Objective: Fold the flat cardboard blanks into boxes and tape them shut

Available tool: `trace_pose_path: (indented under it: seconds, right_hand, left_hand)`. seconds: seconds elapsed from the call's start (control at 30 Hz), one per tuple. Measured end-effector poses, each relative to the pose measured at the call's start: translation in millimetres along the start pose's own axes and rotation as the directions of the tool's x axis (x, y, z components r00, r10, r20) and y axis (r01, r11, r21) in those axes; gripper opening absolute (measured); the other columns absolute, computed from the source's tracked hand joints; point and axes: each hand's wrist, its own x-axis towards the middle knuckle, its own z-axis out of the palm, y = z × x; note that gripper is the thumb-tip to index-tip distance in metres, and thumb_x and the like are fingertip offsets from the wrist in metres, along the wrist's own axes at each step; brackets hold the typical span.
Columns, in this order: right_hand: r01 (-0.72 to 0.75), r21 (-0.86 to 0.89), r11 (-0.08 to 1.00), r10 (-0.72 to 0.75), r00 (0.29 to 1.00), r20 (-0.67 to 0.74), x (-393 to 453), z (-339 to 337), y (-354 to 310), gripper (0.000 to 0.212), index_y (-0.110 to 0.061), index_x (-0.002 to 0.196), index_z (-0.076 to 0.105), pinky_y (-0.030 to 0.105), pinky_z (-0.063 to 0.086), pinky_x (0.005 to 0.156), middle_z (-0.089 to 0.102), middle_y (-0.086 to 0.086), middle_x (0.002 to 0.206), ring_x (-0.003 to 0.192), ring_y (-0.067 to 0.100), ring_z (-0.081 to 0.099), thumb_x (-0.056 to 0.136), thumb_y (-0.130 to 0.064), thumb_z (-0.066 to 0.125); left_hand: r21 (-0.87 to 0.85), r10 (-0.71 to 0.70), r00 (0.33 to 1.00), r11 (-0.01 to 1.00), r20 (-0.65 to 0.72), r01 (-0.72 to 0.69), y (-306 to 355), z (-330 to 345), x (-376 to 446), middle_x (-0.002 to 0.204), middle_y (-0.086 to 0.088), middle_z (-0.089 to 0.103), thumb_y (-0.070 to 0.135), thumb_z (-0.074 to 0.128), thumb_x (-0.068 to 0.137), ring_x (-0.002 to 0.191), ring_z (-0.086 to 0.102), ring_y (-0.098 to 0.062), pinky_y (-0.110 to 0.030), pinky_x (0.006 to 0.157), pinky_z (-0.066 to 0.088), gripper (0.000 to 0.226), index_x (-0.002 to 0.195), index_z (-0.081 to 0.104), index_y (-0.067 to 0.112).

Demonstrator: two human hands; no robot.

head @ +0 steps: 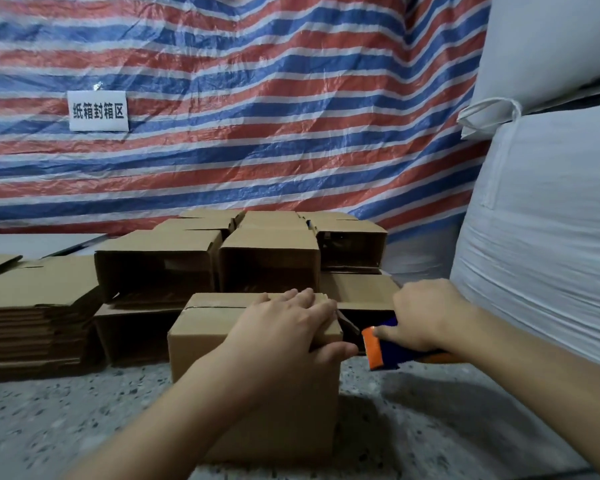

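Sign (98, 111) "纸箱封箱区"; left hand (284, 327) flat on box (222, 344), right hand (426, 317) gripping tape dispenser (388, 348).

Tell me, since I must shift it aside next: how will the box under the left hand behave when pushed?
The box probably slides easily: it looks like thin cardboard and seems empty, so light. It may skid or tip on the speckled floor unless the left hand steadies it. Its top flaps likely flex; the seam looks untaped.
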Motion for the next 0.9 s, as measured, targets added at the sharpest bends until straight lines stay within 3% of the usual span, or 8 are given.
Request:
trace_pose_path:
  seconds: [0.2, 0.37, 0.5, 0.57, 0.63, 0.73, 0.8, 0.9]
  right_hand:
    - [-0.098, 0.247, 0.964, 0.147, 0.971, -0.186, -24, 53, -32, 0.066, -0.024, 0.067, 0.043, 0.029, 0.033, 0.049, 0.044, -0.008, 0.062, 0.06, 0.014, 0.051, 0.084, -0.086, 0.03]
    - [-0.176, 0.397, 0.901, 0.235, 0.966, -0.105, -50, 83, -51, 0.062, -0.03, 0.084, 0.044, 0.024, 0.031, 0.048, 0.046, -0.011, 0.069, 0.058, 0.007, 0.046, 0.08, -0.09, 0.029]
    - [-0.208, 0.534, 0.819, 0.275, 0.96, -0.047, -45, 57, -40, 0.074, -0.026, 0.082, 0.049, 0.033, 0.048, 0.064, 0.055, -0.007, 0.077, 0.076, 0.016, 0.061, 0.079, -0.087, 0.007]
    - [-0.156, 0.742, 0.651, 0.336, 0.937, -0.097, -35, 31, -30, 0.076, -0.026, 0.086, 0.049, 0.034, 0.048, 0.065, 0.059, -0.006, 0.081, 0.077, 0.013, 0.06, 0.075, -0.085, 0.002]
    - [-0.033, 0.95, 0.309, 0.378, 0.921, -0.092, -23, 4, -28, 0.068, -0.031, 0.096, 0.052, 0.033, 0.047, 0.072, 0.063, -0.004, 0.091, 0.087, 0.012, 0.06, 0.081, -0.081, 0.009]
    - [0.026, 0.992, -0.121, 0.351, 0.936, 0.019, 1, -21, -36, 0.059, -0.024, 0.128, 0.054, 0.043, 0.043, 0.101, 0.063, 0.001, 0.118, 0.114, 0.018, 0.057, 0.101, -0.064, 0.02]
    - [0.024, 0.968, -0.251, 0.295, 0.954, 0.053, 11, -33, -49, 0.059, -0.019, 0.14, 0.049, 0.04, 0.039, 0.104, 0.061, 0.003, 0.125, 0.119, 0.018, 0.053, 0.105, -0.058, 0.022]
    - [-0.05, 0.913, -0.405, 0.165, 0.978, 0.127, 16, -30, -79, 0.058, -0.016, 0.137, 0.051, 0.034, 0.04, 0.092, 0.059, 0.006, 0.125, 0.111, 0.018, 0.053, 0.106, -0.055, 0.02]
  left_hand:
    - [-0.006, 0.015, 0.999, 1.0, -0.029, -0.015, -4, 4, -1, 0.151, 0.001, 0.04, 0.078, 0.02, 0.085, 0.141, 0.033, -0.019, -0.041, 0.111, 0.032, 0.073, 0.146, 0.029, 0.038]
    - [-0.004, 0.016, 1.0, 1.0, -0.021, -0.016, -3, 6, 2, 0.155, -0.001, 0.034, 0.076, 0.023, 0.088, 0.143, 0.029, -0.021, -0.042, 0.113, 0.028, 0.071, 0.148, 0.026, 0.038]
    - [0.011, 0.024, 0.999, 1.0, -0.034, -0.023, -3, 4, 2, 0.152, 0.0, 0.039, 0.076, 0.022, 0.088, 0.141, 0.034, -0.021, -0.041, 0.11, 0.031, 0.071, 0.146, 0.031, 0.037]
    - [0.013, 0.02, 1.0, 1.0, -0.024, -0.019, -2, 4, 1, 0.15, 0.0, 0.041, 0.076, 0.023, 0.088, 0.14, 0.035, -0.021, -0.041, 0.11, 0.032, 0.07, 0.145, 0.032, 0.037]
    - [0.012, 0.021, 0.999, 1.0, -0.028, -0.02, -3, 5, 2, 0.149, 0.0, 0.042, 0.075, 0.023, 0.088, 0.139, 0.036, -0.02, -0.04, 0.11, 0.032, 0.069, 0.145, 0.033, 0.037]
    - [0.02, 0.023, 1.0, 1.0, -0.017, -0.023, -3, 5, 3, 0.149, 0.001, 0.042, 0.076, 0.021, 0.087, 0.139, 0.036, -0.02, -0.04, 0.11, 0.033, 0.071, 0.145, 0.032, 0.037]
    - [0.032, 0.02, 1.0, 0.999, -0.012, -0.02, -3, 5, 3, 0.15, 0.001, 0.04, 0.077, 0.019, 0.085, 0.14, 0.035, -0.021, -0.04, 0.111, 0.032, 0.074, 0.146, 0.03, 0.037]
    - [0.038, 0.013, 1.0, 0.999, -0.018, -0.013, -3, 6, 2, 0.155, 0.0, 0.034, 0.078, 0.017, 0.085, 0.144, 0.029, -0.022, -0.042, 0.115, 0.029, 0.075, 0.148, 0.027, 0.038]
